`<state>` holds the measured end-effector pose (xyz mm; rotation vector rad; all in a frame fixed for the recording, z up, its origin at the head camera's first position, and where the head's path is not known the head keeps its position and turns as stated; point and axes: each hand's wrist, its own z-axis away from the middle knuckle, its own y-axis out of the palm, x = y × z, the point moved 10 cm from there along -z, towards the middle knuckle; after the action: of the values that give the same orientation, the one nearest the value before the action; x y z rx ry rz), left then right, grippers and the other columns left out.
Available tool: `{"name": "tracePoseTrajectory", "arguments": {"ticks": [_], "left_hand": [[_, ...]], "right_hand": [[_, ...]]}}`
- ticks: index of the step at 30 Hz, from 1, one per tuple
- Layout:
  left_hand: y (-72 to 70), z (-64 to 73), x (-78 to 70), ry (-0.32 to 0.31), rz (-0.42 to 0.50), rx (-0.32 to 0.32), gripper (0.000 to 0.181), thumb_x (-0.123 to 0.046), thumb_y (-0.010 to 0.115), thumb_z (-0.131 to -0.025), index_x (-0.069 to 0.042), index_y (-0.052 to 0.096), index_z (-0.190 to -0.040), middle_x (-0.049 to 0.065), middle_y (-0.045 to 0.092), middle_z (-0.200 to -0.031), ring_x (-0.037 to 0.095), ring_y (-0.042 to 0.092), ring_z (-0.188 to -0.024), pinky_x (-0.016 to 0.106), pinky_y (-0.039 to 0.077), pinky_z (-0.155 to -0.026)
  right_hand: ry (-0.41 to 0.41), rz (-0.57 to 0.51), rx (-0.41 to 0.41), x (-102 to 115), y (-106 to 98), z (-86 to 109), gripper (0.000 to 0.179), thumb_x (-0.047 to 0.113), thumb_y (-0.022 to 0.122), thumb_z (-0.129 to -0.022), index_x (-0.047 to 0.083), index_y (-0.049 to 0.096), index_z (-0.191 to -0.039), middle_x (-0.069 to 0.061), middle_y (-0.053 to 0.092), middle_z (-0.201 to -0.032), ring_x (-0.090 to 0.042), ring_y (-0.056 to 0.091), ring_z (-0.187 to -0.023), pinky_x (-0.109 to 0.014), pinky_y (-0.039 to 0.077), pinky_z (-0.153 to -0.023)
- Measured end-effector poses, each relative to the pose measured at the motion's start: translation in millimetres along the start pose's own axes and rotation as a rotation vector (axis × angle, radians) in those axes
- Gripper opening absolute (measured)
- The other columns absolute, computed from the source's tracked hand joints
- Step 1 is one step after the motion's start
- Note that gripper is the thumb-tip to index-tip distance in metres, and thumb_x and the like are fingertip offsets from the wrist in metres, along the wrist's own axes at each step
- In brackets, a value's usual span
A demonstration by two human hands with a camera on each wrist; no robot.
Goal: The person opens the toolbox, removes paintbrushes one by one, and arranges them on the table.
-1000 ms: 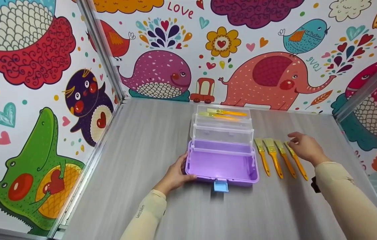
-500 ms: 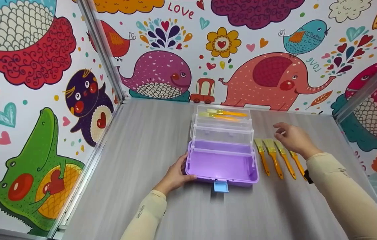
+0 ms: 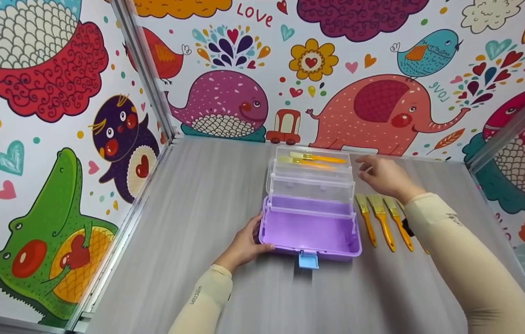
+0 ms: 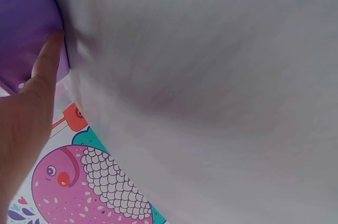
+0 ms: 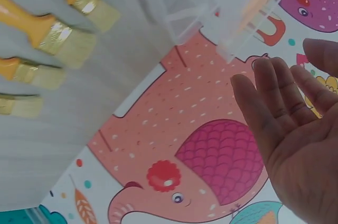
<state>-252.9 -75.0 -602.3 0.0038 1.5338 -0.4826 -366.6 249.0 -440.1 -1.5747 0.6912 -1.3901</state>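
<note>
A purple storage box (image 3: 311,229) stands raised open, with clear fold-out trays (image 3: 313,185) at its back and a blue latch (image 3: 308,260) in front. My left hand (image 3: 243,243) holds the box's front left corner, thumb at the front rim; in the left wrist view a finger (image 4: 47,63) lies along the purple side wall. Two yellow-handled paintbrushes (image 3: 320,158) lie in the topmost tray. My right hand (image 3: 385,176) hovers right of that tray, holding nothing, fingers loosely bent; the right wrist view shows its palm (image 5: 309,150).
Several flat paintbrushes (image 3: 381,222) lie in a row right of the box, bristles toward the back; my right sleeve (image 3: 457,246) covers part of the rightmost. Printed panels (image 3: 225,104) with metal posts (image 3: 144,69) border the grey table (image 3: 197,185).
My right hand has moved left and toward the back, from over the rightmost loose brush to beside the upper tray. My left hand and the box have kept their places.
</note>
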Motion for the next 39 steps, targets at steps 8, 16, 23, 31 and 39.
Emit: {"name": "tracePoseTrajectory", "arguments": {"ticks": [8,16,23,31,39], "left_hand": [[0.1,-1.4,-0.1,0.024,0.021,0.001,0.098,-0.008,0.085,-0.077,0.0,0.025,-0.155,0.025,0.04,-0.151,0.037,0.043,-0.136,0.045,0.033,-0.114],[-0.5,-1.0,-2.0,0.049,0.026,0.0,0.098,-0.005,0.084,-0.078,-0.002,0.025,-0.156,0.025,0.039,-0.151,0.038,0.042,-0.136,0.046,0.033,-0.113],[-0.4,-1.2,0.0,0.012,0.016,0.001,0.099,-0.006,0.085,-0.077,-0.003,0.025,-0.156,0.023,0.039,-0.152,0.035,0.044,-0.135,0.041,0.035,-0.112],[-0.4,-0.3,-0.4,0.008,0.017,-0.002,0.1,-0.009,0.085,-0.077,-0.004,0.025,-0.157,0.023,0.039,-0.152,0.035,0.042,-0.136,0.043,0.034,-0.113],[-0.3,-0.6,-1.7,0.009,0.02,0.002,0.1,-0.009,0.086,-0.077,-0.005,0.026,-0.157,0.022,0.041,-0.151,0.034,0.043,-0.136,0.043,0.034,-0.113]], "right_hand": [[-0.047,0.017,-0.015,24,2,-22.0,0.038,0.016,0.061,-0.097,0.007,0.059,-0.134,-0.016,0.066,-0.113,-0.034,0.065,-0.101,-0.055,0.053,-0.088],[-0.074,-0.016,-0.025,32,15,-43.6,0.035,0.014,0.059,-0.098,0.004,0.06,-0.131,-0.017,0.067,-0.111,-0.036,0.065,-0.101,-0.055,0.052,-0.09],[-0.052,-0.063,-0.017,31,25,-57.2,0.037,0.013,0.059,-0.098,0.002,0.058,-0.133,-0.019,0.065,-0.114,-0.035,0.063,-0.105,-0.053,0.052,-0.09],[-0.064,-0.066,0.009,31,31,-64.8,0.038,0.011,0.059,-0.097,0.0,0.057,-0.133,-0.022,0.064,-0.117,-0.037,0.061,-0.11,-0.054,0.052,-0.092],[-0.053,-0.074,0.025,32,35,-72.0,0.04,0.01,0.06,-0.096,-0.001,0.056,-0.135,-0.023,0.063,-0.119,-0.037,0.06,-0.109,-0.054,0.049,-0.095]]}}
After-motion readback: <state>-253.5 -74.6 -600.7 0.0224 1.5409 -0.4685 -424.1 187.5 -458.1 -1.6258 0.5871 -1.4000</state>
